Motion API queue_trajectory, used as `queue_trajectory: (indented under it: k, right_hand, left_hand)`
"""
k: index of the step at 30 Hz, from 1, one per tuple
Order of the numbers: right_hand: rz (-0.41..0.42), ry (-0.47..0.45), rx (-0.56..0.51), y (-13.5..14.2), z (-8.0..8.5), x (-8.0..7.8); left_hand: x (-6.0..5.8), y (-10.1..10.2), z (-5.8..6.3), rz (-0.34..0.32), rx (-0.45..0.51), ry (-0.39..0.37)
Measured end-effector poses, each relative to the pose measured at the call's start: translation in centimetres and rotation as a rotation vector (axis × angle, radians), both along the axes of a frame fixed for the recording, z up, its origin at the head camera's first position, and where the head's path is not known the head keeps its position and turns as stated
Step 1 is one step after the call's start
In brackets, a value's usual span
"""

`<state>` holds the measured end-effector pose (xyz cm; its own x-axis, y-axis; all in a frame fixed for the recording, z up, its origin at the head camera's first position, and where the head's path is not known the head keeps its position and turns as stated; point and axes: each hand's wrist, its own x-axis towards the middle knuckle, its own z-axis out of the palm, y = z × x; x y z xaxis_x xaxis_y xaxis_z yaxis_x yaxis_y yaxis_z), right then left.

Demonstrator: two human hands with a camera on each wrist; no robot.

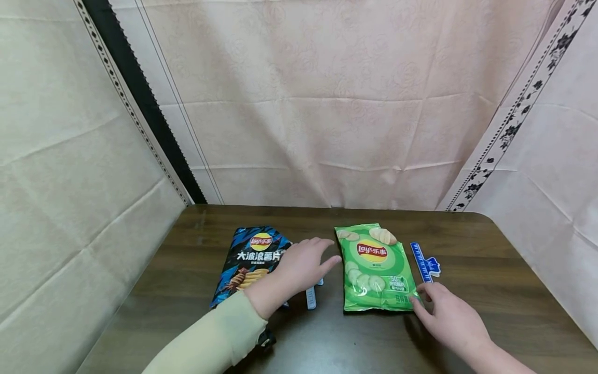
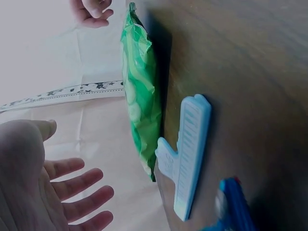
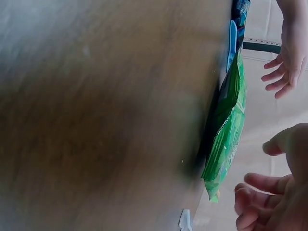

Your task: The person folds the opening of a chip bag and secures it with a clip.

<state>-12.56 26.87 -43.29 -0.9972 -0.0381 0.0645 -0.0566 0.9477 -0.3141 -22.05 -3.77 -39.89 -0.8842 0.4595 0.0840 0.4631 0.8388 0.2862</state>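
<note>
A green Lay's chip bag (image 1: 374,270) lies face up on the table. My left hand (image 1: 301,265) hovers with spread fingers between it and a blue-black Lay's chip bag (image 1: 252,259), partly covering the latter. Under that hand, a light blue bag clip (image 2: 190,156) lies beside the green bag, mostly hidden in the head view. My right hand (image 1: 450,314) is at the green bag's lower right corner; the right wrist view shows a gap between its loosely bent fingers (image 3: 260,195) and the bag. Just beyond this hand lies a darker blue bag clip (image 1: 422,262).
The brown wooden table (image 1: 187,322) has a back edge against a hanging pale cloth (image 1: 327,104). More cloth hangs on both sides. A small black object (image 1: 267,338) shows beneath my left forearm (image 1: 219,332).
</note>
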Motion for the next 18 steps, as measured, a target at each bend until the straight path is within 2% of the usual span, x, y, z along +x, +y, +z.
queue_trajectory:
  k: [7,18]
  right_hand:
    - [-0.035,-0.071,0.027,0.6,-0.6,-0.3]
    - [-0.047,-0.152,0.066,1.3,-0.8,-0.9]
  left_hand:
    - [-1.4,1.8,-0.3,0.062,-0.014,-0.015]
    - [-3.7,4.2,-0.1,0.183,-0.014,-0.068]
